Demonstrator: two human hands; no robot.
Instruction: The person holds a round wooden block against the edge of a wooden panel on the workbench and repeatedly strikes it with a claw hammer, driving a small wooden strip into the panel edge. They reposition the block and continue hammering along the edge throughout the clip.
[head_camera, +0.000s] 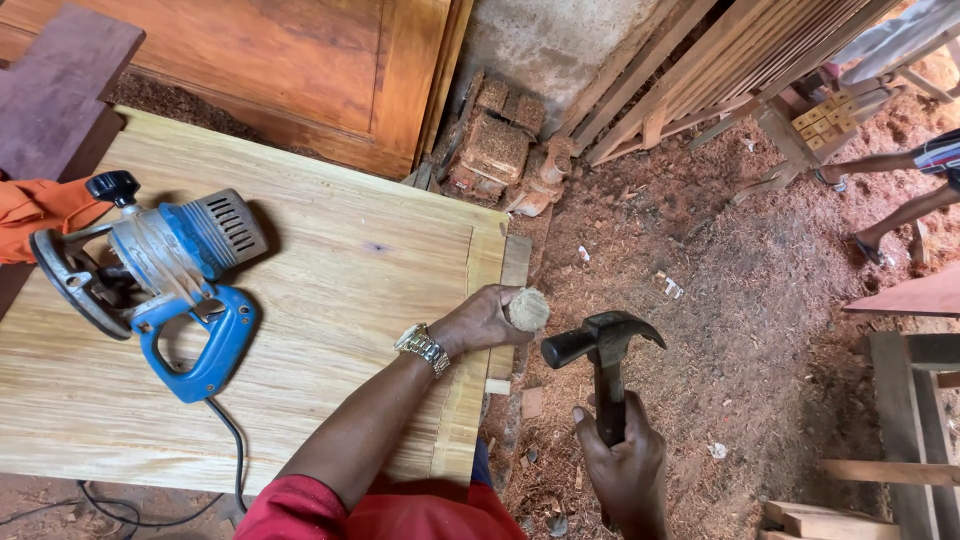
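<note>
Right now, these lines go from the work outward.

Block: a short, pale wooden block (528, 308) with a round, rough end sits at the right edge of the panel, centre of the frame, pressed against the edge strip.
Left hand: the left hand (480, 322), a metal watch (421, 346) on its wrist, is closed around the block and steadies it.
Right hand: the right hand (622, 468), lower centre-right, grips the handle of a black claw hammer (603, 342); the head hangs just right of the block, apart from it.
Progress: judging by this, the hammer is poised and not in contact; a narrow edge strip (484, 262) already lies along the panel's right side, and whether it is fully seated cannot be told.
Panel: a large pale wood panel (330, 300) fills the left and centre of the frame.
Router: a blue electric router (165, 270) lies on its side at the left, untouched, its cord trailing to the lower left.
Surroundings: sawdust floor (740, 300) at the right; stacked timber (720, 60) at the upper right; another person's legs (900, 190) at the far right.
</note>
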